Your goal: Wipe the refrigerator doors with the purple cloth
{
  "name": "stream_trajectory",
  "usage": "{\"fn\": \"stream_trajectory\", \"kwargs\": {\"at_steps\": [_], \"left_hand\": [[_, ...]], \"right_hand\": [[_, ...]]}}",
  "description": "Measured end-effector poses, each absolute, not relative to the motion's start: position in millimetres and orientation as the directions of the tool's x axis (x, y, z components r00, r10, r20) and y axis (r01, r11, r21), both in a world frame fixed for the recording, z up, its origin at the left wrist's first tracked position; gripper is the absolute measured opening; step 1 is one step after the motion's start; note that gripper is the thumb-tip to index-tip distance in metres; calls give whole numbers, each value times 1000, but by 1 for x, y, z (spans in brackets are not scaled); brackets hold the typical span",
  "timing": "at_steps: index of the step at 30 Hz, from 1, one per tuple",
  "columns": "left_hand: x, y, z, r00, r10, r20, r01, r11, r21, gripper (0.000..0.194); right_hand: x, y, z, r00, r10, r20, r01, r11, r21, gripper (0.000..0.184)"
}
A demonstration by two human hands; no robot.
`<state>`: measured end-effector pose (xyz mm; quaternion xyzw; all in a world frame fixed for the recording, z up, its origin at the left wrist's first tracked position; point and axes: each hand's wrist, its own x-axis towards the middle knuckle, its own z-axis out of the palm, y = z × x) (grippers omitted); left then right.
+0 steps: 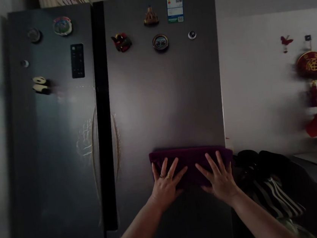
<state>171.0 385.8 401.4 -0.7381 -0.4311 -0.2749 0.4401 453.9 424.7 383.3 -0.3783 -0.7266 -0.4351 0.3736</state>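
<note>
A folded purple cloth (190, 157) lies flat against the right door of a dark grey refrigerator (164, 95). My left hand (166, 183) presses on the left part of the cloth with its fingers spread; rings show on two fingers. On the cloth's right part rests my right hand (219, 175), also flat with spread fingers. Both thumbs point down and inward near the lower edge of the cloth. The cloth's right end reaches the outer edge of the door.
Several magnets, among them a round one (160, 42) and a panda (41, 85), sit on the doors above. An energy label (174, 6) is at the top. Dark and striped fabric (278, 193) is piled to the right. Red decorations (311, 65) hang on the wall.
</note>
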Motion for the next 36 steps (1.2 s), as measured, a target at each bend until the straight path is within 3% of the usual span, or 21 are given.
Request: {"fn": "stream_trajectory", "kwargs": {"at_steps": [5,13,16,19,22,28,32,36], "left_hand": [[175,388,475,440,343,830,893,-266,-363,104],[190,392,605,345,213,914,925,-241,-293,91],[193,396,642,248,218,944,947,-258,-190,100],[192,401,661,270,217,938,943,-259,-211,100],[189,402,661,335,228,914,924,-270,-271,94],[189,397,642,389,265,882,904,-293,-311,83],[188,387,602,468,304,830,873,-303,-382,88],[186,374,526,535,386,752,840,-338,-424,97]], "right_hand": [[454,425,465,-437,193,878,865,357,352,94],[446,435,602,-386,116,915,886,323,332,90],[445,442,638,-383,73,921,886,312,344,88],[446,451,655,-406,-17,914,867,309,391,91],[448,456,656,-419,-42,907,857,313,410,90],[444,446,622,-418,52,907,856,356,374,82],[440,429,561,-394,154,906,877,358,321,88],[442,417,466,-388,272,881,881,390,268,89]]}}
